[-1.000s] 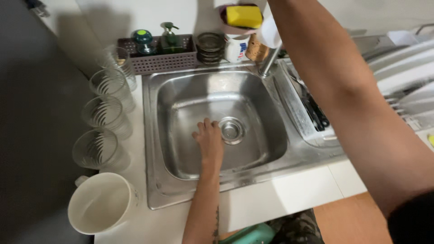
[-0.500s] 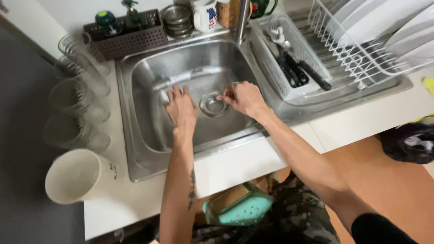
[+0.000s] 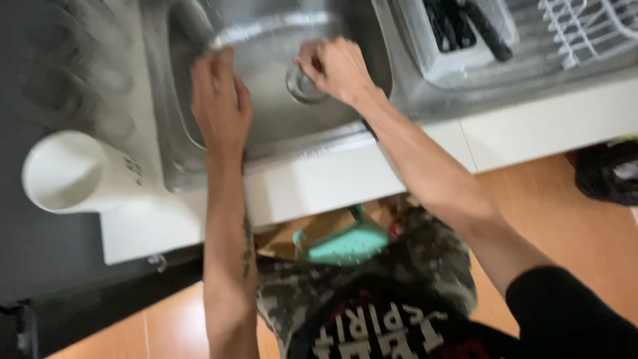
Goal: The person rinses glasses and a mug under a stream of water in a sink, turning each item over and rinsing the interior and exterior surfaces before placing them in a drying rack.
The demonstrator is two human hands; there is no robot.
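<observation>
Sink (image 3: 372, 100) of steel fills the upper middle of the frame, set in a white counter (image 3: 372, 173) above an orange floor (image 3: 571, 219). Your right hand (image 3: 335, 66) curls its fingers on the round drain strainer (image 3: 300, 86), which lies just left of it. Your left hand (image 3: 218, 100) rests flat and open further left, holding nothing. A white mug (image 3: 70, 174) stands at left.
</observation>
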